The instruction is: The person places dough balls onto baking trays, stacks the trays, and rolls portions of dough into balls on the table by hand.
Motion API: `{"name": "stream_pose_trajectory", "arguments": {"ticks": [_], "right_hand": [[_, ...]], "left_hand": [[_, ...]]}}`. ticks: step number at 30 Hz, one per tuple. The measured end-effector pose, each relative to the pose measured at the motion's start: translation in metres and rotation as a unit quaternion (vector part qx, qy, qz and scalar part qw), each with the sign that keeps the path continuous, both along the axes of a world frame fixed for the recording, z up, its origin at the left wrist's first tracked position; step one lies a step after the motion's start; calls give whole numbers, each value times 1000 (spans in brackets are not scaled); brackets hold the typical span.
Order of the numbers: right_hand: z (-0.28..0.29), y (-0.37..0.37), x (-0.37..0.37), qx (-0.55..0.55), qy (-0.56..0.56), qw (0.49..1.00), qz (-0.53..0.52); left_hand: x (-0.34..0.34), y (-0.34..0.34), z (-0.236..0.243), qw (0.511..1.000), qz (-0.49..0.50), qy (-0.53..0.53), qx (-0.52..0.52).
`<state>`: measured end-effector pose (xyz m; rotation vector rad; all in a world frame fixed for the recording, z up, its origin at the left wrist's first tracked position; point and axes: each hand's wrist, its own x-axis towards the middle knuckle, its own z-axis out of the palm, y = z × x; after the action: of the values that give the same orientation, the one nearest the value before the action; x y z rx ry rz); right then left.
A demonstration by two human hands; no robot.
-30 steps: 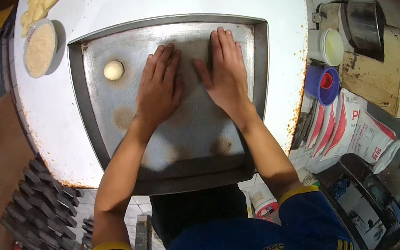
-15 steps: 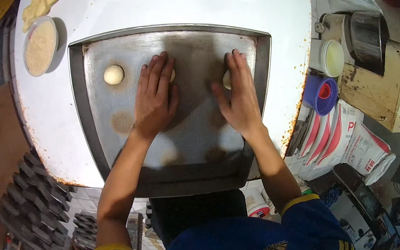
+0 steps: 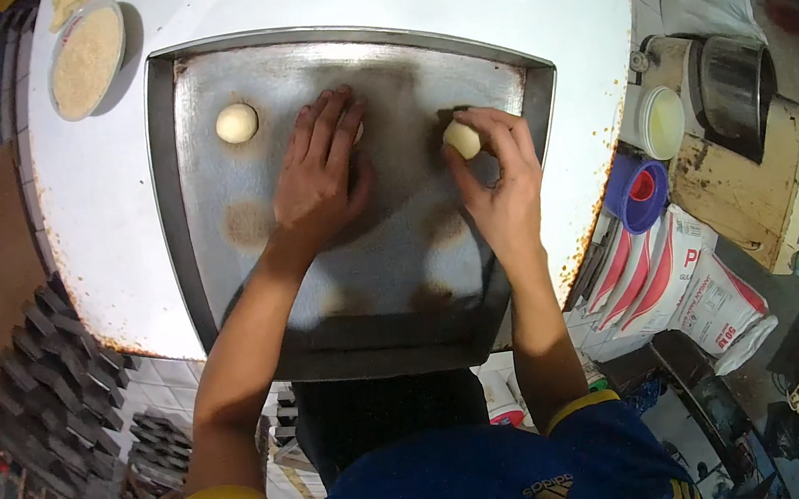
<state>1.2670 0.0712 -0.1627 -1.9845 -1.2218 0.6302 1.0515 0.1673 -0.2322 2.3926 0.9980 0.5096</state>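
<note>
My right hand point(image 3: 511, 196) pinches a dough ball point(image 3: 462, 140), two o'clock on tray point(image 3: 170, 179); left hand point(image 3: 312, 182) outstretched, eleven. Likely positioning; release calls for gentleness.

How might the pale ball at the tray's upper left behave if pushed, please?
The pale ball would probably roll, since it looks nearly round on a flat tray. It may dent softly, as its smooth, creamy surface looks dough-like. The raised rim would likely stop it.

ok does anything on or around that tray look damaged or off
Yes: rust-coloured spots run along the edge of the white table, suggesting a worn surface, and roundish brown stains discolour the metal tray.
</note>
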Motion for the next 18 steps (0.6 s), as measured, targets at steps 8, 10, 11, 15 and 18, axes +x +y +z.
{"name": "stream_pose_trajectory", "arguments": {"ticks": [8, 10, 11, 15, 18], "right_hand": [[-28, -20, -10, 0, -79, 996, -32], [-22, -10, -15, 12, -154, 988, 9], [-24, -3, -16, -20, -179, 982, 62], [-53, 2, -18, -101, -280, 943, 151], [-56, 3, 3, -106, -120, 980, 120]], "left_hand": [[-3, 2, -2, 999, -8, -26, -23], [-8, 0, 2, 999, 5, -36, -16], [-11, -1, 3, 999, 18, -48, -9], [-1, -1, 0, 998, -47, 6, -35], [-3, -1, 0, 998, -45, 12, -39]]}}
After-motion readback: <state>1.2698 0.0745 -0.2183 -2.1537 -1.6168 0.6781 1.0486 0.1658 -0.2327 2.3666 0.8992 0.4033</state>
